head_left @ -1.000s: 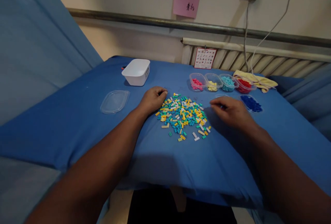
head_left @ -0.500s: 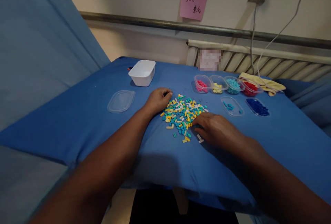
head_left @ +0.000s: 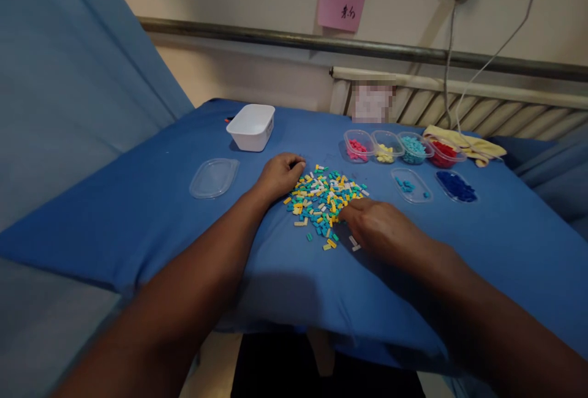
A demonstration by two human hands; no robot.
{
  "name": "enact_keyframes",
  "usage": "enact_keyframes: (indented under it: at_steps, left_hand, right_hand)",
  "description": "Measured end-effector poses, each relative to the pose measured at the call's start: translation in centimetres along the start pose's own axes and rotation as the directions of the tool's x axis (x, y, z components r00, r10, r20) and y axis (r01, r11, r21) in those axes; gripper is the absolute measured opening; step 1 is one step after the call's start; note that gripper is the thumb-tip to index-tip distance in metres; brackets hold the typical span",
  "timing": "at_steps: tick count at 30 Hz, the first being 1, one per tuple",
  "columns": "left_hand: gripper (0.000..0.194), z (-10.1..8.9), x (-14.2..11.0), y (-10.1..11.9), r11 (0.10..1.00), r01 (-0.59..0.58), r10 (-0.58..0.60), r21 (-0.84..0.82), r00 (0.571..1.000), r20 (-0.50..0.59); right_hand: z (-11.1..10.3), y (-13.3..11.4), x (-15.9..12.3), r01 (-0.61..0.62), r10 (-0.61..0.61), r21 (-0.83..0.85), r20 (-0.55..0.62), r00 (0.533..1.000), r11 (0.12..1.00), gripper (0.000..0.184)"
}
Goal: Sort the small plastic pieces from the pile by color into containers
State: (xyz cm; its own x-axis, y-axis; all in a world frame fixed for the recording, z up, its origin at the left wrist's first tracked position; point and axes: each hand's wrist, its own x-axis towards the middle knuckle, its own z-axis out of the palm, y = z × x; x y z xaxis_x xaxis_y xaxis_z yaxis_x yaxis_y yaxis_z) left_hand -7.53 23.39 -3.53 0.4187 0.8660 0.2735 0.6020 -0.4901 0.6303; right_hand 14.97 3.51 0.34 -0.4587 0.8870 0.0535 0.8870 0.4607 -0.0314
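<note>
Right hand (head_left: 379,226) down at the right side of the brick pile (head_left: 319,199), fingers bunched, any catch hidden; left hand (head_left: 280,176) curls at the pile's left edge, contents impossible to tell; the pile spreads over blue cloth (head_left: 280,257), between both hands.

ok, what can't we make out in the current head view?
Head view, all:
What the right hand grips, if anything: hidden by its back.
Inside of the left hand: hidden by its own curl.
Card: print pixelated out.
White box: floor hidden by its near wall.
</note>
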Motion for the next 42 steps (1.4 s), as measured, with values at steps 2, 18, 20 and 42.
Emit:
enact_keyframes:
  at_steps: [2,18,20,42]
  left_hand:
    - [0.034,0.0,0.1,-0.2,1.000,-0.001,0.001,0.008,1.000,-0.004]
    - [0.036,0.1,0.1,-0.2,1.000,0.014,-0.014,-0.003,1.000,0.002]
    - [0.036,0.1,0.1,-0.1,1.000,0.007,-0.007,-0.009,1.000,-0.001]
    - [0.038,-0.2,0.4,-0.6,1.000,0.010,-0.010,0.019,1.000,-0.014]
  right_hand:
    - [0.0,-0.1,0.0,0.009,-0.009,0.033,-0.006,1.000,0.999,0.020]
    - [0.8,1.1,0.2,-0.062,0.073,0.255,-0.035,0.997,0.965,0.020]
    - [1.0,0.8,0.2,-0.057,0.072,0.253,-0.052,0.996,0.966,0.021]
    - [3.3,15.7,-4.8,-0.463,0.665,0.519,-0.315,0.677,0.718,0.032]
